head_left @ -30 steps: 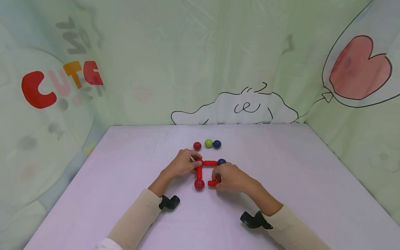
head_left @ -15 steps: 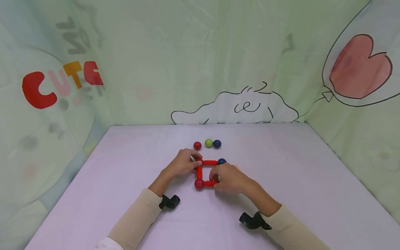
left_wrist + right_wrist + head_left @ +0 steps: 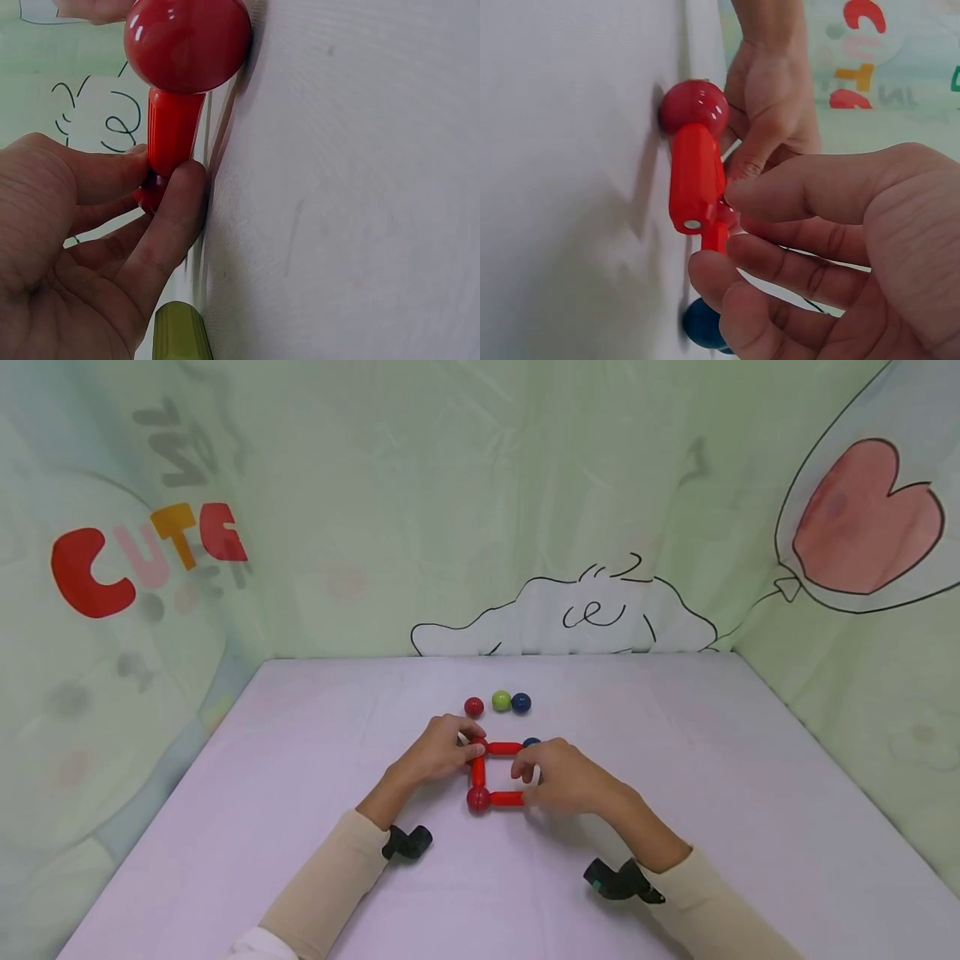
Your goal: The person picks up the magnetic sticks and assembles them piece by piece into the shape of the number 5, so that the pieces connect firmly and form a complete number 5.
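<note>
My left hand [image 3: 446, 747] pinches the far-left red ball [image 3: 480, 746], where two red rods meet; thumb and fingers partly cover it. One rod, the left one [image 3: 478, 771], runs toward me to a bigger-looking red ball [image 3: 478, 799]. The far rod [image 3: 506, 748] reaches right to a blue ball [image 3: 531, 742]. From the near ball a third rod, the near one [image 3: 507, 798], extends right, its bare end with a silvery dot showing in the right wrist view. My right hand [image 3: 566, 777] is by that rod, fingers loosely bent and holding nothing.
Beyond the hands lie a loose red ball [image 3: 474, 707], a green ball [image 3: 501, 700] and a dark blue ball [image 3: 521, 702]. A green rod [image 3: 180, 330] shows below the left hand in the left wrist view. A printed curtain [image 3: 337, 527] stands behind the table.
The right hand brought the near red rod left until it joined the near red ball, then let go and shifted slightly right. The left hand kept its place.
</note>
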Demonstrator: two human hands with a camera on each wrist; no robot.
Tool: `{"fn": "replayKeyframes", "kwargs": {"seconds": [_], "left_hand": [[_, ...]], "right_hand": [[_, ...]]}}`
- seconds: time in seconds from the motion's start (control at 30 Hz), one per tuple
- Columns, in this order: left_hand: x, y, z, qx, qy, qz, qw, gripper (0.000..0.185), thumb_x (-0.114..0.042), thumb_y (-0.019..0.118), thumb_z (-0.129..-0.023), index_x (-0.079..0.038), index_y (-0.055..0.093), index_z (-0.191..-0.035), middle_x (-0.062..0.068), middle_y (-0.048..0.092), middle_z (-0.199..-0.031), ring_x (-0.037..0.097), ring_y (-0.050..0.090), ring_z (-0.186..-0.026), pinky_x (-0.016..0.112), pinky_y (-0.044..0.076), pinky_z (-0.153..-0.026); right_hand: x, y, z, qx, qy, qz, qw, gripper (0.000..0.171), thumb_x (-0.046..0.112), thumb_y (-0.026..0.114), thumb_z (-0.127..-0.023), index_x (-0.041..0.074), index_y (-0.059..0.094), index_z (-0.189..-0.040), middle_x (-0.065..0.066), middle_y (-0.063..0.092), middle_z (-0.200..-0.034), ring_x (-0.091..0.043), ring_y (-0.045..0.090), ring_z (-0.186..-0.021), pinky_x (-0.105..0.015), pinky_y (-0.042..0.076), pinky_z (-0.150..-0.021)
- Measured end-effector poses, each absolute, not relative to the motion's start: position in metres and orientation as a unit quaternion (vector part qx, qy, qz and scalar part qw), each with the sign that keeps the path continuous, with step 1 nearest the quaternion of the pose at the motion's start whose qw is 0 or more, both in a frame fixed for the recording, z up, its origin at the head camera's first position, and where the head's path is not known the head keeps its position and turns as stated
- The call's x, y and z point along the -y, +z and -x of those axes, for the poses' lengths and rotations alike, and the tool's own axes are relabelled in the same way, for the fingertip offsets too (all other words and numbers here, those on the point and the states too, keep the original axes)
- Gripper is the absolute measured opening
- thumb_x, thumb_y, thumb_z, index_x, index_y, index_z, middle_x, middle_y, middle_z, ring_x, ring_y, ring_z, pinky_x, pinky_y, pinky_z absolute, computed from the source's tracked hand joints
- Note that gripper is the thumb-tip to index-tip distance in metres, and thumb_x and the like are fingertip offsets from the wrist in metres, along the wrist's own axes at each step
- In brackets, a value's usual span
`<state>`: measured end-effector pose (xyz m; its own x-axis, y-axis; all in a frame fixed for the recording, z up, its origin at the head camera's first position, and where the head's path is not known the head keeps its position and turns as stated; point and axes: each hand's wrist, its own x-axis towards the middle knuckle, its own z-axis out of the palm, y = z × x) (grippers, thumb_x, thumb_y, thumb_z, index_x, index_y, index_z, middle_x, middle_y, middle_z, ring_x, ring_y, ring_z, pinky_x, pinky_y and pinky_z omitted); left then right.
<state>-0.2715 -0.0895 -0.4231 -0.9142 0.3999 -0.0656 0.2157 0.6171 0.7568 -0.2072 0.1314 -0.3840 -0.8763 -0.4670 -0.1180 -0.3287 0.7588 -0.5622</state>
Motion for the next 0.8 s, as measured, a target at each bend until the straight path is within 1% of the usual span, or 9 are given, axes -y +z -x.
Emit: {"fn": "replayKeyframes", "kwargs": {"seconds": [0.17, 0.43, 0.6, 0.8], "left_hand": [[0.09, -0.424, 0.272, -0.892, 0.401, -0.174, 0.113, 0.028, -0.011, 0.072, -0.094, -0.005, 0.072, -0.122, 0.008, 0.067, -0.108, 0.021, 0.065, -0.082, 0.027, 0.058, -0.069], [0.089, -0.422, 0.272, -0.893, 0.399, -0.172, 0.115, 0.029, -0.011, 0.072, -0.094, -0.006, 0.071, -0.123, 0.009, 0.066, -0.109, 0.021, 0.064, -0.083, 0.027, 0.058, -0.069], [0.089, -0.423, 0.273, -0.893, 0.401, -0.171, 0.116, 0.029, -0.011, 0.072, -0.094, -0.006, 0.071, -0.123, 0.009, 0.066, -0.109, 0.021, 0.064, -0.083, 0.027, 0.058, -0.069], [0.09, -0.424, 0.272, -0.894, 0.398, -0.171, 0.118, 0.029, -0.011, 0.072, -0.095, -0.006, 0.071, -0.124, 0.008, 0.066, -0.11, 0.021, 0.064, -0.084, 0.027, 0.058, -0.069]], "right_hand": [[-0.141, -0.378, 0.209, -0.928, -0.278, 0.221, 0.113, 0.02, 0.004, 0.076, -0.085, 0.006, 0.073, -0.104, -0.003, 0.068, -0.092, -0.017, 0.059, -0.079, -0.027, 0.054, -0.065], [-0.154, -0.374, 0.214, -0.936, -0.275, 0.199, 0.093, 0.018, 0.005, 0.073, -0.088, 0.005, 0.073, -0.106, -0.001, 0.065, -0.089, -0.018, 0.058, -0.079, -0.028, 0.053, -0.066], [-0.165, -0.375, 0.218, -0.946, -0.265, 0.173, 0.074, 0.017, 0.007, 0.071, -0.09, 0.005, 0.073, -0.106, -0.002, 0.064, -0.088, -0.02, 0.056, -0.08, -0.029, 0.051, -0.064], [-0.177, -0.382, 0.224, -0.955, -0.254, 0.134, 0.071, 0.016, 0.013, 0.071, -0.092, 0.005, 0.071, -0.105, -0.003, 0.062, -0.085, -0.02, 0.055, -0.075, -0.03, 0.048, -0.061]]}}
